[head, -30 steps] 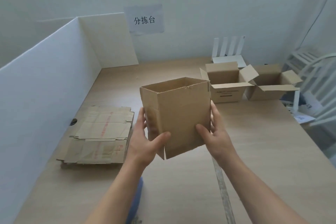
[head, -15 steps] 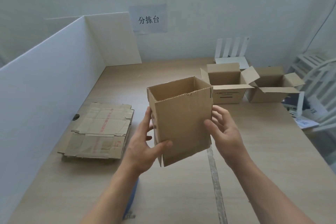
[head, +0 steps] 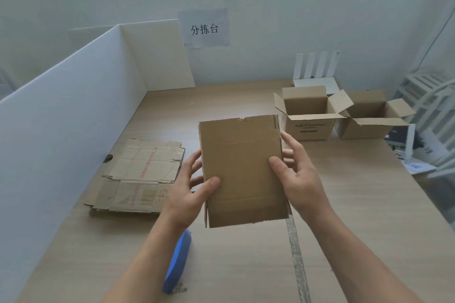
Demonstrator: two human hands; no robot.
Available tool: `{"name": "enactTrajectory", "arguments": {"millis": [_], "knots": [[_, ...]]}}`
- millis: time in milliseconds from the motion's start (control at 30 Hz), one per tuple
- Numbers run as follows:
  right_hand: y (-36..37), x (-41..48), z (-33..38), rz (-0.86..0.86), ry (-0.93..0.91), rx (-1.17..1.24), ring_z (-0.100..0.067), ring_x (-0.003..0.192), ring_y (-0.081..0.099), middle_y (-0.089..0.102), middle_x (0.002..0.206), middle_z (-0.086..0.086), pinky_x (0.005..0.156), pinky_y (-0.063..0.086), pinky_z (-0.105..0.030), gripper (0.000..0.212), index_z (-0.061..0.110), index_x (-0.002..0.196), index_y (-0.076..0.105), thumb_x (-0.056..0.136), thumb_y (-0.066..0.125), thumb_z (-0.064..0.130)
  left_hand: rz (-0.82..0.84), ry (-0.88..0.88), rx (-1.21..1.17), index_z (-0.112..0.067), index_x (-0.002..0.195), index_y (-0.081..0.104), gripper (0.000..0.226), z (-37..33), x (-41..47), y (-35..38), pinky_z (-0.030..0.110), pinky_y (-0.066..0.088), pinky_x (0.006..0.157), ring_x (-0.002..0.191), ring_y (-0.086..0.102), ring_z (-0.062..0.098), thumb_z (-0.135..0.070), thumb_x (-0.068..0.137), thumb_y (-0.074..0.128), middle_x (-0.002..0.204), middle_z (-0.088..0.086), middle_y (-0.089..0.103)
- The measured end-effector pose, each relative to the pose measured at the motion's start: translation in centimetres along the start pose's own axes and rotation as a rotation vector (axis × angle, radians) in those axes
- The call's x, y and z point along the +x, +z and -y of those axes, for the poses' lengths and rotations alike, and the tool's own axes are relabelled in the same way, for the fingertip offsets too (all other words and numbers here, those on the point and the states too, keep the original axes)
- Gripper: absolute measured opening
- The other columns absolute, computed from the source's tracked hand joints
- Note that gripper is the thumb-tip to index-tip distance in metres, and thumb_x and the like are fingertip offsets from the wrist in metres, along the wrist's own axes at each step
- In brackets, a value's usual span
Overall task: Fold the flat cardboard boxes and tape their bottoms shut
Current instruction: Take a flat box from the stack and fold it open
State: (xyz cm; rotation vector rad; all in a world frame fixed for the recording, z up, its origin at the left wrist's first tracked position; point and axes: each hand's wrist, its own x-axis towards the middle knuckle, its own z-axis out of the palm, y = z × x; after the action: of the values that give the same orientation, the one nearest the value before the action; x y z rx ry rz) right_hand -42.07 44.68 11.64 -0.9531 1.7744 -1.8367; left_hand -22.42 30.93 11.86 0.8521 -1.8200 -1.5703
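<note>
Far left, a white partition (head: 61, 118) runs along the edge of the table (head: 357, 204). Beside it lies a stack of flat cardboard boxes (head: 140, 177), still unfolded, with red print on the top sheet. Nearer to us, a blue object (head: 178, 261) rests on the table, partly hidden under our left forearm; we cannot tell what it is.

Our left hand (head: 189, 194) grips the box (head: 242, 170) by its left edge, thumb pressed on the front face and fingers curled behind. We hold the box above the middle of the table with its broad face toward us, so its opening does not show. Our right hand (head: 298, 177) grips the right edge the same way, thumb in front and fingers wrapped round the side.

Below the box, a strip of clear tape (head: 296, 253) lies along the table. Far right, two folded boxes, the first open box (head: 307, 115) and the second open box (head: 369, 118), stand side by side with flaps up.
</note>
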Motion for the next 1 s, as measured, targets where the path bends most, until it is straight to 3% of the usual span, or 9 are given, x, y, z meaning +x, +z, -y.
{"name": "enactTrajectory", "arguments": {"millis": [133, 233, 333, 433, 567, 667, 833, 900, 1000], "knots": [[-0.2, -0.2, -0.1, 0.111, 0.063, 0.125, -0.017, 0.11, 0.064, 0.067, 0.117, 0.003, 0.09, 0.051, -0.036, 0.034, 0.038, 0.125, 0.055, 0.092, 0.058, 0.044, -0.098, -0.175, -0.049, -0.037, 0.129, 0.047, 0.071, -0.5, 0.3, -0.3, 0.031, 0.057, 0.068, 0.102, 0.069, 0.017, -0.071, 0.072, 0.07, 0.128, 0.001, 0.061], [-0.5, -0.4, -0.5, 0.191, 0.146, 0.232, -0.025, 0.117, 0.061, 0.067, 0.12, 0.0, 0.09, 0.052, -0.043, 0.038, 0.025, 0.122, 0.059, 0.096, 0.049, 0.05, -0.08, -0.299, -0.074, -0.032, 0.12, 0.058, 0.059, -0.3, 0.7, -1.0, 0.035, 0.055, 0.069, 0.101, 0.069, 0.023, -0.074, 0.081, 0.045, 0.125, -0.001, 0.064], [-0.8, -0.5, -1.0, 0.231, 0.232, 0.314, -0.019, 0.115, 0.059, 0.063, 0.131, 0.0, 0.092, 0.047, -0.042, 0.054, 0.029, 0.133, 0.057, 0.097, 0.035, 0.062, -0.079, -0.384, -0.093, -0.032, 0.114, 0.068, 0.066, -0.2, 0.8, -1.4, 0.04, 0.052, 0.083, 0.1, 0.068, 0.02, -0.077, 0.087, 0.029, 0.114, -0.005, 0.072], [-0.6, -0.6, -1.5, 0.259, 0.244, 0.215, -0.019, 0.1, 0.051, 0.059, 0.131, 0.007, 0.087, 0.048, -0.039, 0.073, 0.043, 0.135, 0.056, 0.079, 0.038, 0.086, -0.114, -0.406, -0.075, -0.024, 0.101, 0.074, 0.067, -0.4, 0.8, -1.3, 0.033, 0.041, 0.068, 0.079, 0.06, 0.019, -0.07, 0.096, 0.026, 0.087, -0.002, 0.074], [-0.5, -0.8, -2.1, 0.279, 0.215, 0.099, -0.007, 0.126, 0.047, 0.052, 0.132, 0.028, 0.102, 0.045, -0.039, 0.056, 0.058, 0.132, 0.05, 0.083, 0.033, 0.08, -0.121, -0.377, -0.136, -0.017, 0.107, 0.07, 0.064, -0.1, 0.5, -1.2, 0.029, 0.034, 0.055, 0.067, 0.055, 0.017, -0.067, 0.097, 0.031, 0.088, 0.004, 0.069], [-0.7, -0.9, -1.8, 0.304, 0.182, 0.081, 0.01, 0.135, 0.035, 0.041, 0.144, 0.032, 0.113, 0.035, -0.041, 0.06, 0.056, 0.135, 0.045, 0.08, 0.045, 0.079, -0.095, -0.309, -0.148, -0.021, 0.106, 0.072, 0.072, 0.4, 0.4, -1.4, 0.031, 0.035, 0.064, 0.076, 0.054, 0.016, -0.072, 0.092, 0.024, 0.093, 0.0, 0.07], [-0.5, -1.2, -1.1, 0.378, 0.114, 0.005, 0.004, 0.128, 0.047, 0.042, 0.143, 0.03, 0.102, 0.043, -0.03, 0.067, 0.06, 0.144, 0.026, 0.081, 0.046, 0.069, 0.078, -0.145, -0.223, -0.017, 0.131, 0.061, 0.074, 0.4, -0.2, -1.1, 0.037, 0.04, 0.103, 0.12, 0.061, 0.02, -0.062, 0.098, 0.012, 0.125, 0.007, 0.068], [0.0, -1.4, -0.9, 0.386, 0.109, -0.072, 0.0, 0.122, 0.05, 0.04, 0.142, 0.026, 0.095, 0.045, -0.026, 0.076, 0.066, 0.143, 0.017, 0.074, 0.05, 0.073, 0.116, -0.137, -0.343, -0.022, 0.142, 0.05, 0.07, -0.2, -0.5, -0.5, 0.04, 0.041, 0.105, 0.124, 0.059, 0.022, -0.067, 0.098, 0.02, 0.137, 0.007, 0.06], [1.2, -1.7, -1.7, 0.426, 0.107, -0.2, 0.001, 0.126, 0.042, 0.036, 0.138, 0.027, 0.101, 0.041, -0.031, 0.082, 0.07, 0.14, 0.016, 0.07, 0.059, 0.072, 0.1, -0.14, -0.432, -0.029, 0.146, 0.044, 0.076, -0.5, -0.4, 0.7, 0.044, 0.043, 0.106, 0.125, 0.059, 0.023, -0.073, 0.084, 0.032, 0.14, 0.001, 0.057]]}}
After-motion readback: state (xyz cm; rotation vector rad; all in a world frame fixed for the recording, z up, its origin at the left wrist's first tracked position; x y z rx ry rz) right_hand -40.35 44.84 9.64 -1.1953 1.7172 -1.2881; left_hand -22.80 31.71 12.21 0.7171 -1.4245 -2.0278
